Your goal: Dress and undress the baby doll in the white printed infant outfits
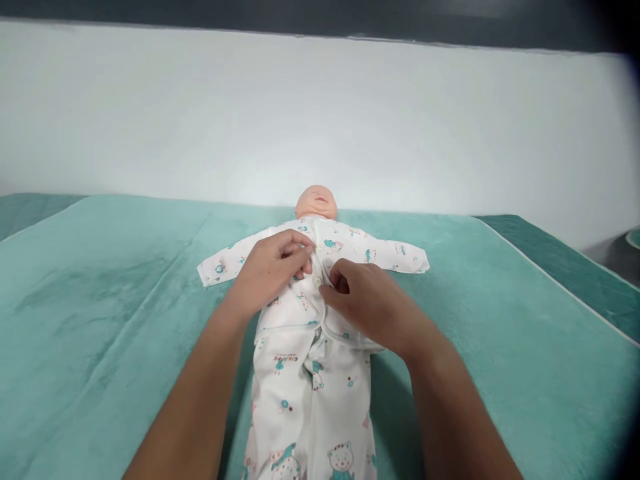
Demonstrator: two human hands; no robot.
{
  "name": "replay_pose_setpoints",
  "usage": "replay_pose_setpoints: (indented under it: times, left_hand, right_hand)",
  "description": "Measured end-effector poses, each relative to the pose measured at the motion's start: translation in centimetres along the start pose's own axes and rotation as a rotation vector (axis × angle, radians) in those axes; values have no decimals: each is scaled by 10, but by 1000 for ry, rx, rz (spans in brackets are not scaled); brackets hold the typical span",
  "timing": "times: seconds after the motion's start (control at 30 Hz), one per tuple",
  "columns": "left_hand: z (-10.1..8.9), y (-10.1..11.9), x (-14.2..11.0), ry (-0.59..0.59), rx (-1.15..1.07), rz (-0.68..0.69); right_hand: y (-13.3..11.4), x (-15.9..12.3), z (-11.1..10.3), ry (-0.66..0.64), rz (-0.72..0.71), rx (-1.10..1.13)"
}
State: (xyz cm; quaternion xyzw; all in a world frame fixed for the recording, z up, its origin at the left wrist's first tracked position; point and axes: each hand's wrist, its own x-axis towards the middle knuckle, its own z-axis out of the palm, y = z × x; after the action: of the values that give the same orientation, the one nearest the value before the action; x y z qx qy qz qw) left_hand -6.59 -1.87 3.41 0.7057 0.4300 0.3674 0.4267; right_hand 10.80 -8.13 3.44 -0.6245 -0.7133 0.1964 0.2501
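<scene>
A baby doll lies on its back, head away from me, with both sleeves spread out. It wears a white printed baby jacket and matching baby trousers. My left hand is closed at the jacket's front opening, fingertips pinching the edge on the left side. Across the opening, my right hand pinches the other front edge, thumb beside a small round button. The curled fingers partly hide the cloth between them. Below, the two front panels part slightly at the hem.
A teal plush cover spreads beneath the doll, with a crease on the left. Darker teal surfaces with pale edges lie at the far left and right. Behind the doll rises a white wall with a dark band on top.
</scene>
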Motion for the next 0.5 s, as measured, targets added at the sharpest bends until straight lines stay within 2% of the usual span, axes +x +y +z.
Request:
replay_pose_setpoints:
  times: [0.2, 0.3, 0.4, 0.5]
  left_hand:
    - [-9, 9, -7, -199, 102, -6]
    - [-10, 10, -8, -223, 130, 10]
    - [-10, 10, -8, -209, 114, 16]
    - [-9, 11, -9, -226, 2, -5]
  right_hand:
    - [21, 10, -5, -212, -11, 579]
    - [25, 14, -1, -200, -32, 771]
    - [24, 16, 4, -156, -21, 844]
    - [24, 16, 7, -135, -18, 889]
